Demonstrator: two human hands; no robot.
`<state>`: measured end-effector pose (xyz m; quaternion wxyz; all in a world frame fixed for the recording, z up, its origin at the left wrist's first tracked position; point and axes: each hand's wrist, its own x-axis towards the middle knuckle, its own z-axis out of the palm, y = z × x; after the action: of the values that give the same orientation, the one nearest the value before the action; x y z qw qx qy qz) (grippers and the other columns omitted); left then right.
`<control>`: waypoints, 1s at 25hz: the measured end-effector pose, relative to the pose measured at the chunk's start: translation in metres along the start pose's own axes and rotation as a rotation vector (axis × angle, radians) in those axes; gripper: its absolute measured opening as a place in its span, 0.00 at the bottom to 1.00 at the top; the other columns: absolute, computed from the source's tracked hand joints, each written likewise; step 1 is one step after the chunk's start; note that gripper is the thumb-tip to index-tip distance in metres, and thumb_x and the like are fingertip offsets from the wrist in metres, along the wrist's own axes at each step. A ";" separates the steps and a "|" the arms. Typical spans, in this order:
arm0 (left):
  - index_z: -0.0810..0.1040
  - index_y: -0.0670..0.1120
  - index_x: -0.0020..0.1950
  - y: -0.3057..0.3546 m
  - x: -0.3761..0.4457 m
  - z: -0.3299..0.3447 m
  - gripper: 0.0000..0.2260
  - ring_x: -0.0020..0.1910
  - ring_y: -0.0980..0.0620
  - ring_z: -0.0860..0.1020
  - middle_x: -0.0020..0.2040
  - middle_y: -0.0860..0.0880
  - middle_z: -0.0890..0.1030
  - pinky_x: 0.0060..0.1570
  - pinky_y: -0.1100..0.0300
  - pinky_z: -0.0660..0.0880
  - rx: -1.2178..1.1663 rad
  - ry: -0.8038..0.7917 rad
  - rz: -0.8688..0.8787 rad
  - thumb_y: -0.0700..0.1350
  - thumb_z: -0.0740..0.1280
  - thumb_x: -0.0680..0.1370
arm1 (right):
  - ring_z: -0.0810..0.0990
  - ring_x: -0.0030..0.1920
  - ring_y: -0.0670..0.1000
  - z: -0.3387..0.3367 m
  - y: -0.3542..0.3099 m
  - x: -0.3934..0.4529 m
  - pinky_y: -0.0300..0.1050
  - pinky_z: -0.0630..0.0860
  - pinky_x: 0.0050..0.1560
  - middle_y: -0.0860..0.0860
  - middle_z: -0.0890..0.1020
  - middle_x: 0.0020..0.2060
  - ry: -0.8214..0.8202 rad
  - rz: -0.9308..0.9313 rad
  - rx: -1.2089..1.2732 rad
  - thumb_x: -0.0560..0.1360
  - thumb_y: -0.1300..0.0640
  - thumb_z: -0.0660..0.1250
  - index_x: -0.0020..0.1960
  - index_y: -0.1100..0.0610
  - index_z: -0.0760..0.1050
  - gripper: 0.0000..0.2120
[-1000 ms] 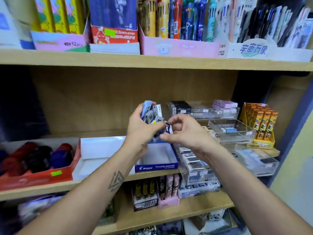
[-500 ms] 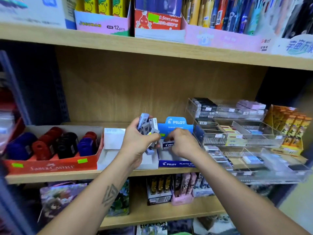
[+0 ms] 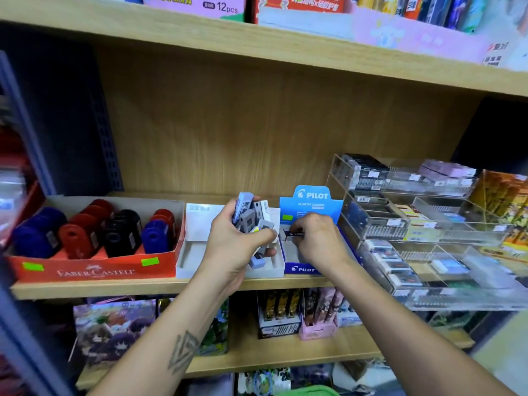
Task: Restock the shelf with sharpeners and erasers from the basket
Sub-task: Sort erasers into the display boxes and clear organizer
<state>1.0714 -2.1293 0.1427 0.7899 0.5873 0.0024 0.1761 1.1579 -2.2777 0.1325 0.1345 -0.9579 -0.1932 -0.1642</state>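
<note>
Pink display boxes point(image 3: 423, 35) of pens line the upper shelf; below, illustrated packs point(image 3: 114, 330), perhaps puzzles, stand beside a small pink holder point(image 3: 318, 330).

left hand point(image 3: 238, 242) gripping, right hand point(image 3: 318, 238) pinching.

The wooden shelf point(image 3: 94, 290) carries a red sharpener box point(image 3: 94, 270) at 9 o'clock, a white box point(image 3: 197, 224) beside it, a blue Pilot box point(image 3: 311, 198) at centre, and clear trays point(image 3: 428, 224) at 3 o'clock.
</note>
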 end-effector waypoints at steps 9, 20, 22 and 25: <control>0.78 0.45 0.58 0.003 -0.001 0.005 0.24 0.38 0.46 0.80 0.42 0.46 0.81 0.38 0.45 0.82 -0.042 -0.026 -0.034 0.24 0.71 0.68 | 0.78 0.61 0.55 -0.024 -0.005 -0.012 0.48 0.76 0.60 0.51 0.80 0.61 -0.094 0.008 0.017 0.75 0.61 0.64 0.63 0.49 0.79 0.19; 0.77 0.43 0.62 0.013 0.000 -0.012 0.22 0.47 0.33 0.84 0.53 0.33 0.83 0.37 0.51 0.81 -0.191 -0.197 -0.252 0.26 0.69 0.72 | 0.80 0.42 0.54 -0.048 -0.030 -0.006 0.62 0.78 0.55 0.58 0.84 0.43 -0.267 0.189 1.180 0.75 0.64 0.72 0.58 0.57 0.81 0.12; 0.77 0.42 0.63 0.015 0.000 -0.015 0.22 0.47 0.33 0.84 0.52 0.34 0.83 0.37 0.51 0.82 -0.174 -0.217 -0.248 0.26 0.69 0.72 | 0.79 0.40 0.54 -0.051 -0.028 -0.005 0.58 0.77 0.51 0.56 0.82 0.41 -0.282 0.179 1.225 0.75 0.67 0.70 0.57 0.61 0.81 0.11; 0.78 0.42 0.62 0.016 0.002 -0.014 0.22 0.44 0.37 0.84 0.50 0.37 0.84 0.38 0.48 0.83 -0.145 -0.203 -0.228 0.25 0.68 0.71 | 0.79 0.41 0.54 -0.055 -0.028 -0.005 0.52 0.78 0.46 0.58 0.83 0.43 -0.323 0.165 1.265 0.76 0.65 0.70 0.56 0.63 0.81 0.09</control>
<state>1.0660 -2.1116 0.1532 0.8414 0.5393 -0.0235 0.0248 1.1273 -2.2718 0.1860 0.6533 -0.7182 -0.1962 0.1377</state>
